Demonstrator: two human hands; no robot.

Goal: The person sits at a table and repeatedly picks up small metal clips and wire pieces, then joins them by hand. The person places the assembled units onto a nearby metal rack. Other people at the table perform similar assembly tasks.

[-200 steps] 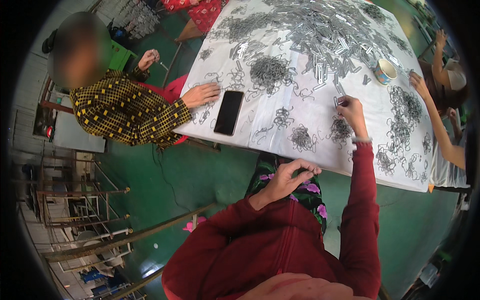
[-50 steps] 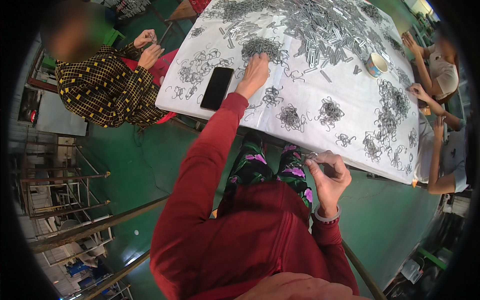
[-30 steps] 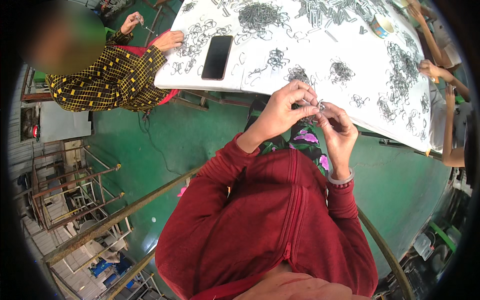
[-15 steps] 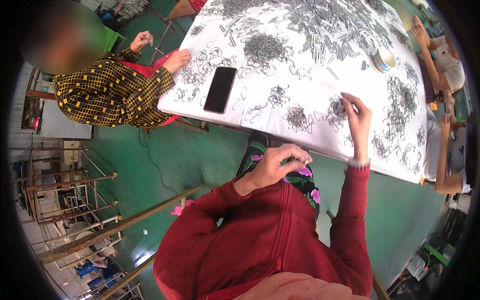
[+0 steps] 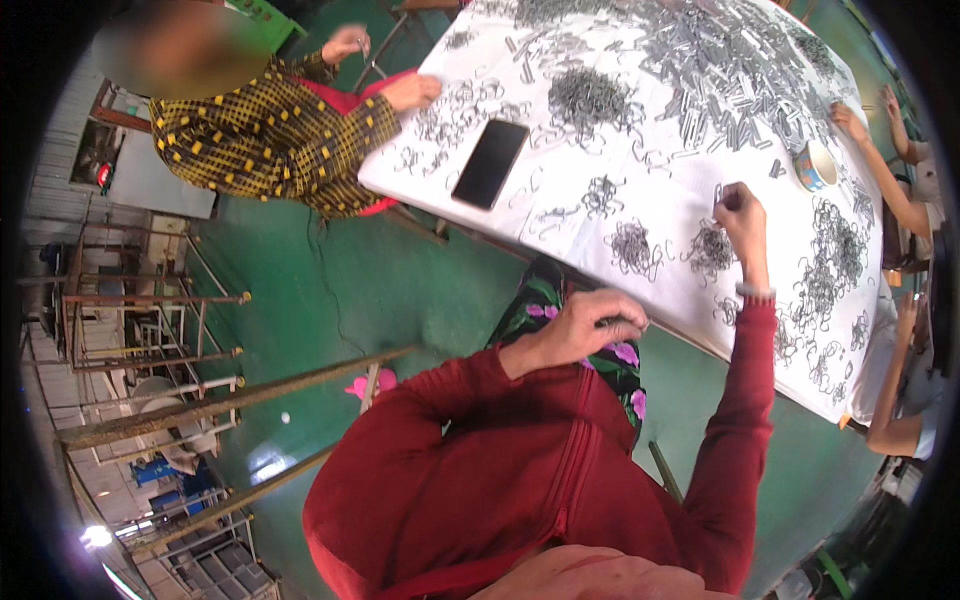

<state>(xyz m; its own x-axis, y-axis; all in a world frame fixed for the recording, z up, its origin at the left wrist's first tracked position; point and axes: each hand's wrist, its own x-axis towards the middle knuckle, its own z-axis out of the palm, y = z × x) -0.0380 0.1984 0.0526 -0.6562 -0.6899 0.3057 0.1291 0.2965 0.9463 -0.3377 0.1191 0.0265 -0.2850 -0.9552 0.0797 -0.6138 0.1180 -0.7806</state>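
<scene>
My left hand (image 5: 583, 328) is closed over my lap, just off the table's near edge. Its fingers curl round something small and dark that I cannot make out. Over the white-covered table (image 5: 560, 225) my right hand (image 5: 743, 222) pinches a thin dark metal piece (image 5: 718, 192) at its fingertips. Right below those fingertips lies a small pile of curved dark wire pieces (image 5: 709, 248). A second such pile (image 5: 634, 246) sits to its left, and a smaller one (image 5: 602, 196) beyond that.
A black phone (image 5: 491, 164) lies near the table's left edge. Straight metal strips (image 5: 715, 85) heap at the back, beside a paper cup (image 5: 815, 166). A co-worker in a checked sleeve (image 5: 350, 135) works at the left; other people's arms (image 5: 880, 170) reach in at the right.
My right hand has closed from spread fingers into a pinch with a thin piece in it. My left hand stays curled over my lap. The whole view has shifted.
</scene>
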